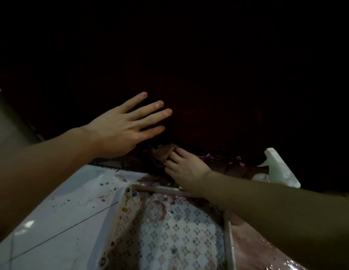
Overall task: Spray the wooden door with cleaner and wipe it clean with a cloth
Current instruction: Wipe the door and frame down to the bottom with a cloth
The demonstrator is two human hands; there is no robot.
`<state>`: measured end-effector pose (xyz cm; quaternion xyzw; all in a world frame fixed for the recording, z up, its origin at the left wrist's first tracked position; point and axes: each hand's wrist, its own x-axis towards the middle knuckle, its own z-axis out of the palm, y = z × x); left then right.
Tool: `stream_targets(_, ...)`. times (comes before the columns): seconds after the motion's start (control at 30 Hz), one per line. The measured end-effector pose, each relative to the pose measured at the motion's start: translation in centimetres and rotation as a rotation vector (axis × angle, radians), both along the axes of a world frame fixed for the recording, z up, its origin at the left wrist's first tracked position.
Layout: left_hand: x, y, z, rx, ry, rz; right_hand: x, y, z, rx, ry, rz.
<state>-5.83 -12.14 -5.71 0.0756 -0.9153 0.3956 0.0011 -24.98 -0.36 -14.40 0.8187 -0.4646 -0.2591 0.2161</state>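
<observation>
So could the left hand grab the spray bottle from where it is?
Probably not easily. The left hand lies flat on the dark door, and the spray bottle stands far right, beyond the right hand holding the cloth. That arm crosses the way.

White tiled floor (58, 221); stained tray (119, 221); spray bottle (281, 168)

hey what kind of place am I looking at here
Probably a tiled floor in a home, at the foot of a dark wooden door. White floor tiles, a stained perforated plastic tray and a spray bottle by the door suggest it.
</observation>
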Motion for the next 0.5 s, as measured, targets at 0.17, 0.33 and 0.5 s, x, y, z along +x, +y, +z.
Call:
stream_targets(0.17,-0.2,0.0,-0.3,-0.008,0.045,-0.041,-3.1,2.3,-0.7,0.050,0.081,-0.082)
stream_targets(0.33,-0.2,0.0,-0.6,-0.031,0.039,-0.008,-5.1,5.0,-1.2,0.093,0.149,-0.215)
stream_targets(0.5,-0.3,0.3,-0.2,-0.029,0.031,-0.012,-2.9,3.5,-1.1,0.071,0.042,-0.197)
